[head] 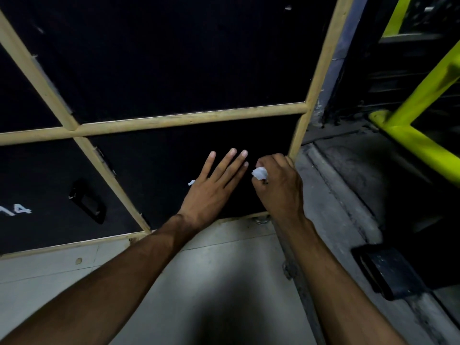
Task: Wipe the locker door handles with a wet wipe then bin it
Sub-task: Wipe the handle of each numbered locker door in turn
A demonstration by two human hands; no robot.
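Black locker doors (174,58) fill most of the view, set in a grid of pale wooden framing (189,119), with a grey floor (224,270) below and a yellow-green railing (423,95) off to the right. The bottom-right door (161,170) is the one being worked on. The left hand (211,190) lies flat against it, fingers spread and holding nothing, probably to brace the door so it does not give under pressure. The right hand (281,185) is curled closed around the wet wipe (259,173), pressed against the door's right edge close to the frame post, which I judge to be where this door's handle sits; the handle itself is hidden behind the hand. On the neighbouring door to the left, a dark recessed handle (87,202) shows near that door's right edge, beside a white painted number (17,210). The wipe is white and scrunched into a small wad, only a crumpled corner poking out between thumb and fingers. No bin is visible.
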